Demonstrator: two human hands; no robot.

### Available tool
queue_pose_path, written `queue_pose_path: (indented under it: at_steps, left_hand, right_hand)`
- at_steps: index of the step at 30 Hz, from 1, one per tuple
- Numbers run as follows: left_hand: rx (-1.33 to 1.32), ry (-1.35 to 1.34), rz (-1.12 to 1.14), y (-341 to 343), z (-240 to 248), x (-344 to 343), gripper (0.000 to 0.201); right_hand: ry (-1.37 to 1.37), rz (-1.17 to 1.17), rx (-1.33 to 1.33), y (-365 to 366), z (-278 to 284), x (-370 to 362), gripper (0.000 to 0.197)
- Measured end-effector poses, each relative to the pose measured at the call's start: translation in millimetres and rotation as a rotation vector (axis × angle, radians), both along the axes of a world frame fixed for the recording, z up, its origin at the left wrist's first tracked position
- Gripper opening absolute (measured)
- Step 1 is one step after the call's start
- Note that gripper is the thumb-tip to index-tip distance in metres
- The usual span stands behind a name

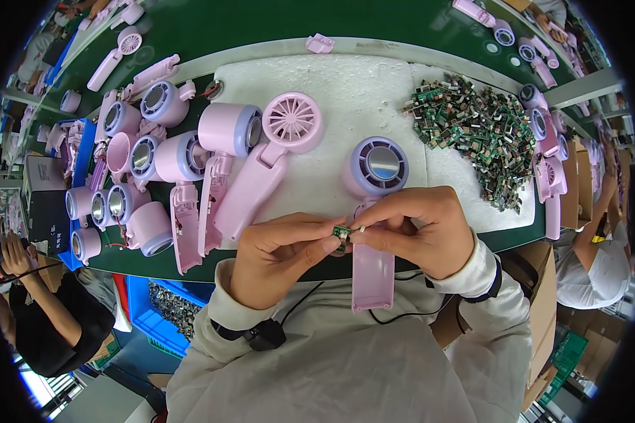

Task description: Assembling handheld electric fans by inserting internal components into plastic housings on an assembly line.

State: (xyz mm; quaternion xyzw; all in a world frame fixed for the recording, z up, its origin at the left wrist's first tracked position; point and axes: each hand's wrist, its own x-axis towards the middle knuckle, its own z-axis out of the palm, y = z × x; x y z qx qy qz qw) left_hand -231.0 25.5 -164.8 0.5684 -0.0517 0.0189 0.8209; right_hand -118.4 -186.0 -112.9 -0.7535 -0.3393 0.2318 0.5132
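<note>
Between the thumb and index finger of my left hand [281, 252] is a small green circuit board [341, 233]. My right hand [418, 229] pinches a tiny white connector [358, 229] just right of the board; a gap appears to separate the two. Under my hands lies a pink handheld fan [377, 167], its round head on the white foam sheet [363, 92]. The fan's hollow handle shell [372, 276] points toward me past the table edge. Any wires behind the connector are hidden by my fingers.
Loose circuit boards [476, 134] form a heap at the right of the foam. Pink fan heads and handles [180, 156] crowd the left, near a blue tray [85, 151]. A blue bin [152, 310] stands lower left. Other people sit at both sides. A green belt [395, 21] runs beyond.
</note>
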Motion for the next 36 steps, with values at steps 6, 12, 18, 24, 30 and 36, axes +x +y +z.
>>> queue_pose_path:
  at_steps: [6,12,18,24,30,36]
  left_hand:
    - [0.089,-0.021,-0.052,3,3,4,0.031]
    - [0.182,-0.002,0.197,-16,8,-8,0.03]
    - [0.32,0.026,0.374,-26,8,-9,0.028]
    - [0.362,-0.064,0.384,-31,6,-6,0.031]
    - [0.272,-0.075,0.411,-32,3,-5,0.031]
    - [0.39,-0.055,0.496,-38,7,-5,0.03]
  right_hand:
    - [-0.073,0.01,-0.004,3,-3,5,0.015]
    - [-0.341,-0.035,0.077,7,-3,-4,0.019]
    - [-0.447,0.014,0.042,7,3,-3,0.017]
    - [-0.257,-0.089,0.041,14,10,1,0.019]
    - [-0.214,-0.066,0.091,16,8,2,0.021]
    - [-0.57,-0.065,0.093,20,1,-1,0.018]
